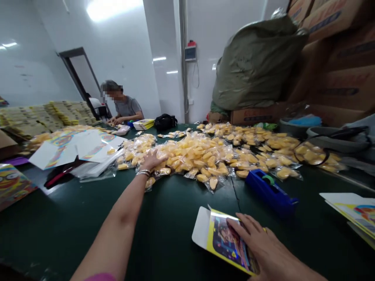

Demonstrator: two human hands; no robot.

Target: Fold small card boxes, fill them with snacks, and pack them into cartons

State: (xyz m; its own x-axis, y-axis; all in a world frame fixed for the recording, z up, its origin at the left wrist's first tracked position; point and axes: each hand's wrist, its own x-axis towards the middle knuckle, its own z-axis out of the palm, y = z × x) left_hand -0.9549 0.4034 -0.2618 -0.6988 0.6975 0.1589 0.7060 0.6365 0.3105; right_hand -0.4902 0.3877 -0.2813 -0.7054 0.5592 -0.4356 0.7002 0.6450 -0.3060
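My left hand (152, 159), with a bangle at the wrist, reaches into the near left side of a heap of yellow pieces in clear packets (193, 152). Its fingers are stretched over the packets, and their tips are partly lost among them. Nearer to me, a yellow printed cardboard box (216, 238) lies tilted on the dark green table (166, 226), a white end flap open toward the left. My right hand (258, 242) grips this box from the right, fingers spread across its printed face. The thumb's hold is hidden.
A blue tape dispenser (271, 193) stands right of the heap. Printed cards (356, 212) lie at the right edge. White printed sheets (79, 146) and clear bags (96, 168) are at left. A co-worker (127, 107) sits across the table. Cartons (345, 86) are stacked at right.
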